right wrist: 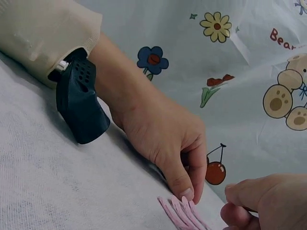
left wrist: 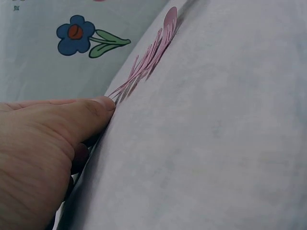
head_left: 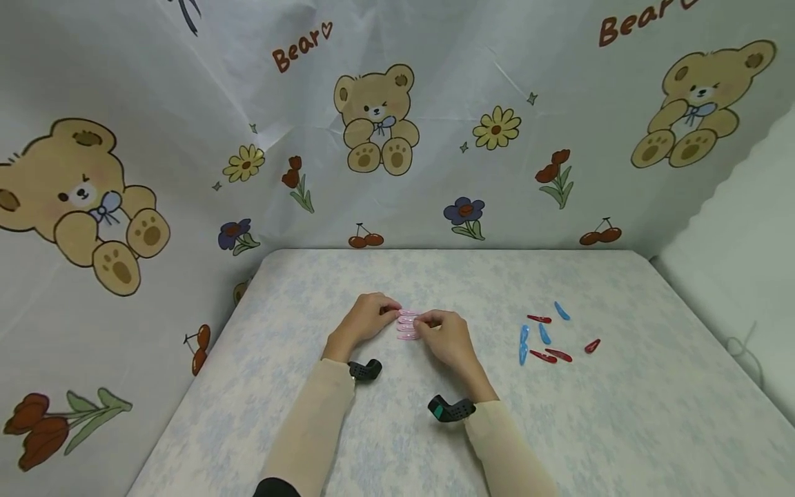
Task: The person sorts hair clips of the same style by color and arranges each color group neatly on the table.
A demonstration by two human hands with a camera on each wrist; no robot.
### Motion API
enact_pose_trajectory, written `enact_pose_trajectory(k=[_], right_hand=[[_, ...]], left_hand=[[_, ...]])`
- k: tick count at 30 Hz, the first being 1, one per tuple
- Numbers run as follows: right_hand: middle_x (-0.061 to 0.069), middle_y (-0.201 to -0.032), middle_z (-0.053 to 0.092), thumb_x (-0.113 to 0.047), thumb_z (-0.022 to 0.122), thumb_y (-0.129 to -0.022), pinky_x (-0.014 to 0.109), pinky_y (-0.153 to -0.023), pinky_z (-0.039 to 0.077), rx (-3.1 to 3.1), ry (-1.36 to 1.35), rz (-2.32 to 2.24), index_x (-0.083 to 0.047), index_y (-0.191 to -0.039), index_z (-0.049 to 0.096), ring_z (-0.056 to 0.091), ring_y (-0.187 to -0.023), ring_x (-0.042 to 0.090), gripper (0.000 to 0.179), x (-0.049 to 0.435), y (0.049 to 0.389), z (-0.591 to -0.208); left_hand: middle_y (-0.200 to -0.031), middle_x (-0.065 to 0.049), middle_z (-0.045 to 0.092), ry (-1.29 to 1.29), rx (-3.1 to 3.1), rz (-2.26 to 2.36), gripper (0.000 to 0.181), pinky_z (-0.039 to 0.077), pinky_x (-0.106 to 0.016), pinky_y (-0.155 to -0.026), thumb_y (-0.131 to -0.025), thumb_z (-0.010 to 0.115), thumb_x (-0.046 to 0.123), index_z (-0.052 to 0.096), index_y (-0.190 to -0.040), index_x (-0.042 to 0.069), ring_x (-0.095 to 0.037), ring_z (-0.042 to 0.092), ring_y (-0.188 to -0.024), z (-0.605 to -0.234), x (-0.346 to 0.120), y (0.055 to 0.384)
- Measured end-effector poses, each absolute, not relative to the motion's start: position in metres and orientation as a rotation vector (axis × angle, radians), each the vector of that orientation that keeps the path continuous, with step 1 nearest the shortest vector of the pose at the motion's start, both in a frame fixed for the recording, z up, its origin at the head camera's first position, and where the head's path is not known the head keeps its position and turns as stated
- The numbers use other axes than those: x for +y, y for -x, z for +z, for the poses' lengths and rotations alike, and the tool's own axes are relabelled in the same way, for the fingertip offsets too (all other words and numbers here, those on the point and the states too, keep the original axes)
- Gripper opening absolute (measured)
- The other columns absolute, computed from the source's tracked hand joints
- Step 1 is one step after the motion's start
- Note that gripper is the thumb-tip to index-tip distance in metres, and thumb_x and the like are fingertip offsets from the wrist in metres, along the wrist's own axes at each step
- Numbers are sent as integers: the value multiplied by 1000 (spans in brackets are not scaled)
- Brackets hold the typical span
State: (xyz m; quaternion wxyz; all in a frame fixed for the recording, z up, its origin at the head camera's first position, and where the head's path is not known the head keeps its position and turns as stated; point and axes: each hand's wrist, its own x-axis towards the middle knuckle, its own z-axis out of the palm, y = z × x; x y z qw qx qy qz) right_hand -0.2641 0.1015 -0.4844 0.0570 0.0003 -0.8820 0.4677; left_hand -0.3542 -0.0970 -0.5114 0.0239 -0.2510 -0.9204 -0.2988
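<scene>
Several pink hair clips (head_left: 407, 330) lie side by side in a short stack of rows on the table, between the two hands. At their left ends is my left hand (head_left: 368, 321), its thumb and forefinger pinching the tip of one pink clip; the right wrist view shows this pinch at the pale clip ends (right wrist: 178, 211). My right hand (head_left: 448, 338) is at the clips' right ends with thumb and finger close together. Whether it grips a clip is hidden. In the left wrist view, the pink clips (left wrist: 153, 52) run away from the left thumb, one rounded end raised.
To the right lie loose red hair clips (head_left: 559, 355) and blue hair clips (head_left: 524, 345), spread apart. A bear-print curtain (head_left: 422, 207) hangs behind the table (head_left: 652, 414). Each wrist wears a black camera (head_left: 451, 409).
</scene>
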Motion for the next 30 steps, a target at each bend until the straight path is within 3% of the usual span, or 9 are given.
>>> enact_pose_trajectory(k=[7, 13, 21, 25, 30], right_hand=[[5, -95, 71, -28, 70, -95, 30, -54, 50, -2595, -25, 1460, -17, -102, 77, 63, -60, 18, 15, 108, 258, -460], [4, -94, 70, -29, 70, -95, 31, -54, 52, -2489, 1, 1446, -18, -106, 76, 61, -57, 16, 17, 122, 255, -444], [3, -96, 69, -31, 68, -96, 33, -50, 49, -2436, 2, 1383, -17, -110, 75, 63, -58, 19, 21, 142, 248, -424], [4, -98, 70, -32, 68, -97, 32, -49, 48, -2411, -11, 1343, -17, -111, 74, 62, -59, 17, 22, 153, 244, -415], [5, -99, 70, -31, 68, -96, 31, -48, 47, -2364, -8, 1295, -17, -111, 75, 61, -57, 15, 22, 168, 238, -407]], left_hand=[[-102, 7, 72, 794, -2857, -934, 19, 53, -31, -84, -97, 67, 29, 78, -111, 21, -6, 62, -89, -512, -97, 355], [-106, 6, 72, 755, -2866, -987, 22, 52, -33, -88, -98, 66, 34, 77, -113, 22, -7, 62, -93, -509, -98, 354], [-101, 9, 69, 748, -2789, -1070, 23, 50, -28, -75, -100, 63, 28, 76, -116, 19, -10, 58, -85, -496, -96, 350], [-100, 9, 69, 782, -2716, -1100, 24, 50, -28, -73, -100, 63, 27, 76, -117, 15, -10, 58, -85, -482, -91, 348], [-98, 9, 68, 870, -2625, -1060, 22, 49, -27, -72, -100, 63, 27, 76, -116, 18, -8, 58, -86, -467, -84, 344]])
